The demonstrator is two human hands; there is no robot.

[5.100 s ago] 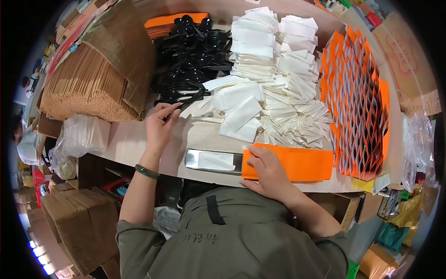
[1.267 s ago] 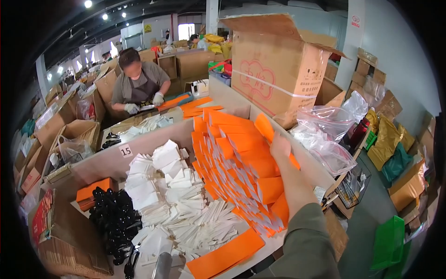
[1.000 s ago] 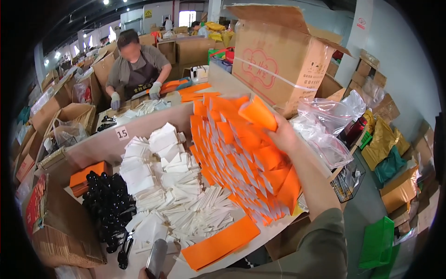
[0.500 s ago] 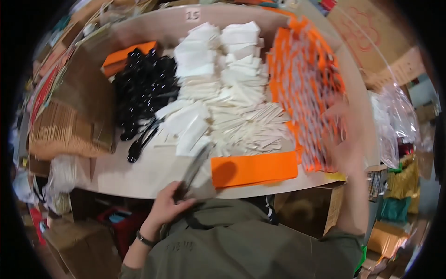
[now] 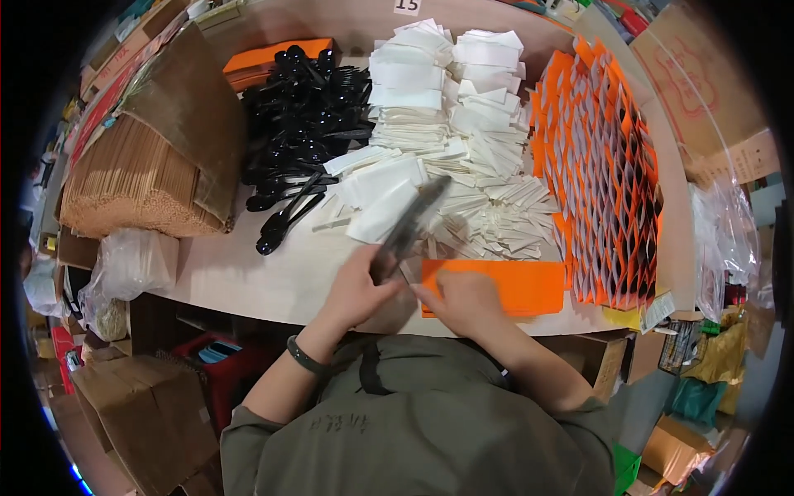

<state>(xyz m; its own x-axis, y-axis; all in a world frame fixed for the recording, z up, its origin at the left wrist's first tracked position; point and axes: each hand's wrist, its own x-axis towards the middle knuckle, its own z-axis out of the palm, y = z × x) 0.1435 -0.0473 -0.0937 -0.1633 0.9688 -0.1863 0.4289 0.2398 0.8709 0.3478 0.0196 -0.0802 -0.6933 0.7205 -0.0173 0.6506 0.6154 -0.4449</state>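
Note:
My left hand (image 5: 357,289) is closed around long, dark, shiny cutlery (image 5: 405,227), slanted up to the right and blurred by motion. Close beside it, my right hand (image 5: 465,304) rests over the left end of a flat stack of orange paper sleeves (image 5: 525,287). Its thumb and fingers are drawn together; a thin pale strip shows near the thumb, but what they grip is unclear. Beyond the hands lie folded white napkins (image 5: 405,87) in two columns and a spread of thin white paper packets (image 5: 504,223). Black plastic spoons and forks (image 5: 302,124) are heaped to the left.
Orange packets (image 5: 595,182) with greyish insides stand in dense rows on the right. An open carton (image 5: 136,182) full of brown sticks stands at the left, beside a clear plastic bag (image 5: 136,264). Raised board edges the table's back. A cardboard box (image 5: 136,409) sits below left.
My right hand has come left from the orange packets to the flat orange stack. My left hand has moved up and forward with the cutlery. The whole view has shifted.

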